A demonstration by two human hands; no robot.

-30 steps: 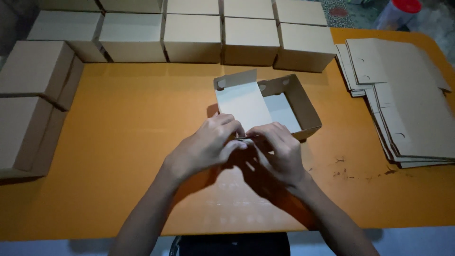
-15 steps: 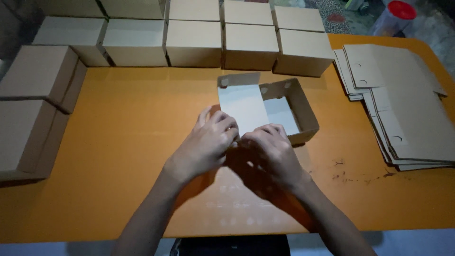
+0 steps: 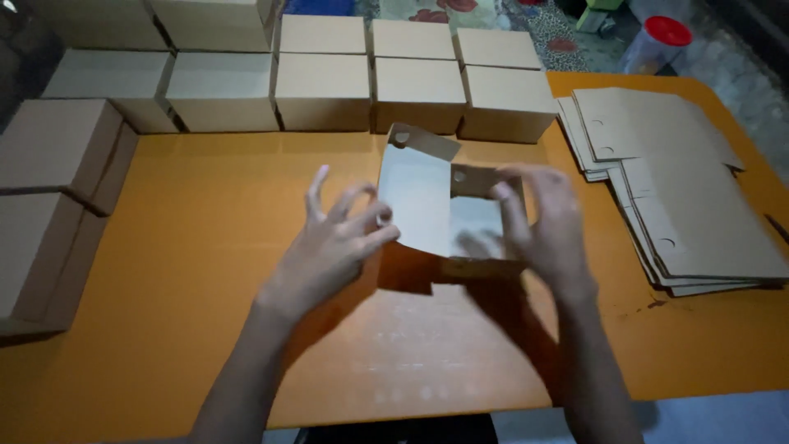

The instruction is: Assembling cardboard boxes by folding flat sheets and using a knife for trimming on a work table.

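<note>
Cardboard box (image 3: 448, 218), half-folded, sits open-topped mid orange table (image 3: 189, 271) between both hands. Left hand (image 3: 333, 247) open, fingers spread at its left wall; right hand (image 3: 546, 226) cupped on right wall, blurred. Likely light, thin, creasable; best held by side walls.

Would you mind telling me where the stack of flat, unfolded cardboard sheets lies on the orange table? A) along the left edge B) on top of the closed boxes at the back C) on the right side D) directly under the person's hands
C: the stack of flat cardboard sheets lies on the right side of the orange table, beyond the right hand, while the half-folded box sits between both hands.
</note>
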